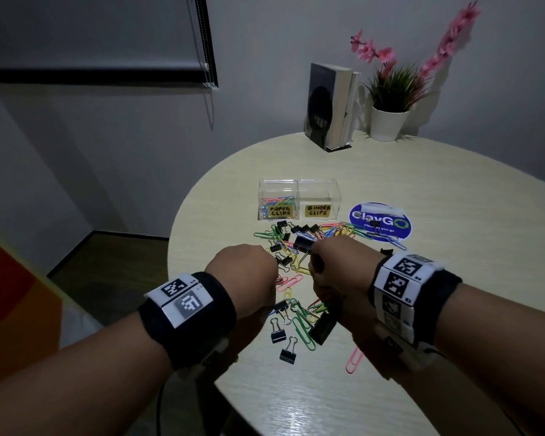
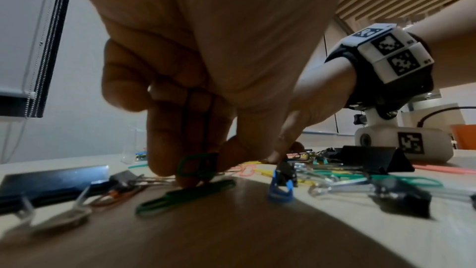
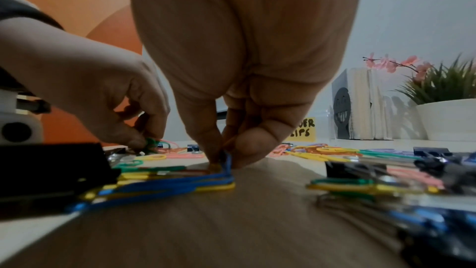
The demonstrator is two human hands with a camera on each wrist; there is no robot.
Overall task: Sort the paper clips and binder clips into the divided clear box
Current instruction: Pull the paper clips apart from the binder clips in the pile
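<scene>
A person's two hands work low over a pale round table (image 1: 390, 190) scattered with coloured paper clips and black binder clips. The left hand (image 1: 243, 278) curls its fingertips around a green paper clip (image 2: 195, 165), pinching it just above the tabletop; another green clip lies flat beneath it. The right hand (image 1: 334, 272) pinches a blue paper clip (image 3: 228, 162) between thumb and forefinger, lifting one end from a small tangle of blue and yellow clips.

The mixed pile (image 1: 299, 247) spreads between the hands and the clear box (image 1: 299, 199), which stands just beyond it toward the far side. The box has two compartments with yellow handwritten labels. The left one, marked for paper clips, already holds a colourful heap. The right one, marked for binder clips, looks empty.

The paper clips are probably very light, thin and smooth-coated, so they are likely to slide and to hook onto each other; a pinch at a raised loop end seems best. The binder clips look stiffer and chunkier, and could be taken by the body or the wire handles.

Further back stand some upright books (image 1: 331, 105) and a potted plant (image 1: 390, 121) with pink flowers.
</scene>
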